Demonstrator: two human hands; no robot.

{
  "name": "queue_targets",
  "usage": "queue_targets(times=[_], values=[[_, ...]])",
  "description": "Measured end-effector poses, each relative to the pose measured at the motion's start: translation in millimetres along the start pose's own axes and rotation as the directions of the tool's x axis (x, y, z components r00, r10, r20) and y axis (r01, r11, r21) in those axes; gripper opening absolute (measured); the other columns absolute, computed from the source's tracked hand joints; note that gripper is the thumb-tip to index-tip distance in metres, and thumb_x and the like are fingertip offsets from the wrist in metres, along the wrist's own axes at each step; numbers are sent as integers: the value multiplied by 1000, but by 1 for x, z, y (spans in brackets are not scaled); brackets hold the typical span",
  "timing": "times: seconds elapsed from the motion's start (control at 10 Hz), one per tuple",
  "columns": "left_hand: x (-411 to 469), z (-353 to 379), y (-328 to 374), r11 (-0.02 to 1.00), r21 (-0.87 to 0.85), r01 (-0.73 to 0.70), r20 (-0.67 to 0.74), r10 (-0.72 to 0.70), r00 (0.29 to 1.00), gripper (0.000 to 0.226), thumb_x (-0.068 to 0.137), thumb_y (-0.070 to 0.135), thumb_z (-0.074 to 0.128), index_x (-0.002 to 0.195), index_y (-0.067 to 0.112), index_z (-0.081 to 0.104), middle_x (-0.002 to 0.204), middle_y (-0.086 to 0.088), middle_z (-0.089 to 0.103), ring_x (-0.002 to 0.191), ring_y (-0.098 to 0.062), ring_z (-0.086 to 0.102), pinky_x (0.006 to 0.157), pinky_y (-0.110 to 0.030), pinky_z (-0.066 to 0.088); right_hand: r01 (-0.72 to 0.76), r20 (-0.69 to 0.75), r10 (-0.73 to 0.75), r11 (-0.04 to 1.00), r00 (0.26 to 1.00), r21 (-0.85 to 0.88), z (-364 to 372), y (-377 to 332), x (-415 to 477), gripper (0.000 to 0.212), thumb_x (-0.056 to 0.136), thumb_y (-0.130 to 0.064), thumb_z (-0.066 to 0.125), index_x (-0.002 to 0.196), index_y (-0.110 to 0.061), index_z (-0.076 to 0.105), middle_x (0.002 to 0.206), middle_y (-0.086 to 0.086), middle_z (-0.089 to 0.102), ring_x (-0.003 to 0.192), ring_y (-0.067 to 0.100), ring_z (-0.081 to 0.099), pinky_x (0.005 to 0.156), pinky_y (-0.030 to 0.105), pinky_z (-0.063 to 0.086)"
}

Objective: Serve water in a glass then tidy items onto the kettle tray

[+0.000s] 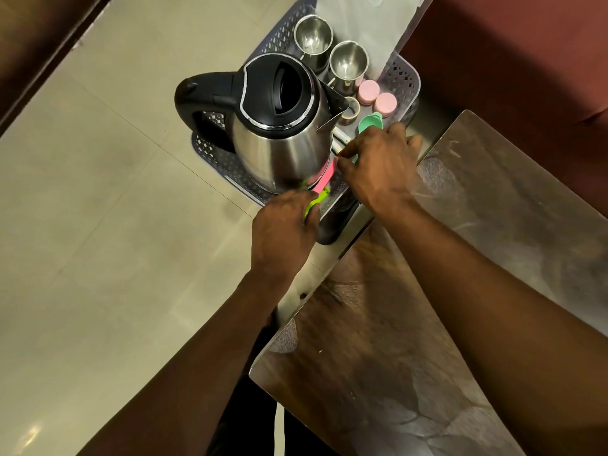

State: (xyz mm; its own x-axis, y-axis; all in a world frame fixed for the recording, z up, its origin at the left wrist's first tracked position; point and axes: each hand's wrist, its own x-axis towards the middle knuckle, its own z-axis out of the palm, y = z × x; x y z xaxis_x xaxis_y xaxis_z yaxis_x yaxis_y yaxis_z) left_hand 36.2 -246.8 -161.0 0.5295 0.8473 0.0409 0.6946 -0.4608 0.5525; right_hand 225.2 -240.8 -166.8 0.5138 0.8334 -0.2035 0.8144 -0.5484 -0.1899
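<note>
A steel kettle (279, 126) with a black lid and handle stands on a grey perforated tray (406, 80). My left hand (283, 232) grips a lime-green plastic utensil (317, 200) at the tray's near edge. My right hand (378, 169) pinches the end of a pink plastic utensil (325, 179) that lies against the kettle's base. A teal green spoon (370, 124) sits just beyond my right knuckles. Two steel cups (312, 34) (348, 62) and two pink lidded containers (368, 90) (385, 103) stand on the tray.
A small steel ring-shaped item (350, 110) sits beside the kettle spout. A white sheet (365, 28) leans at the tray's far end. A glossy wooden table (427, 307) is on the right, beige floor tiles (98, 192) on the left, a red seat (526, 60) behind.
</note>
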Motion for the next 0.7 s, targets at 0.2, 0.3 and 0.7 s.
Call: queue_targets(times=[0.2, 0.3, 0.7], values=[[0, -1, 0, 1000, -1, -7, -7, 7, 1000, 20, 96, 14, 71, 111, 4, 78, 102, -15, 79, 88, -37, 75, 76, -47, 61, 31, 4, -31, 991, 1000, -130, 0, -3, -2, 34, 101, -49, 61, 119, -24, 75, 125, -3, 68, 125, 25, 47, 101, 44, 33], [-2, 0, 0, 1000, -4, -7, -8, 7, 1000, 20, 95, 14, 73, 111, 4, 78, 100, -14, 80, 88, -36, 75, 76, -47, 62, 31, -20, -35, 985, 999, -168, 1, -5, 1, 34, 99, -45, 66, 114, -16, 74, 118, 3, 69, 122, 28, 50, 100, 46, 34], [-11, -5, 0, 999, -31, -21, -36, 20, 999, 24, 97, 18, 68, 115, 5, 77, 103, -12, 79, 89, -32, 74, 76, -45, 61, 61, -124, -64, 998, 990, -25, -7, 6, -33, 35, 100, -46, 59, 121, -25, 77, 127, -2, 68, 125, 26, 51, 99, 45, 36]])
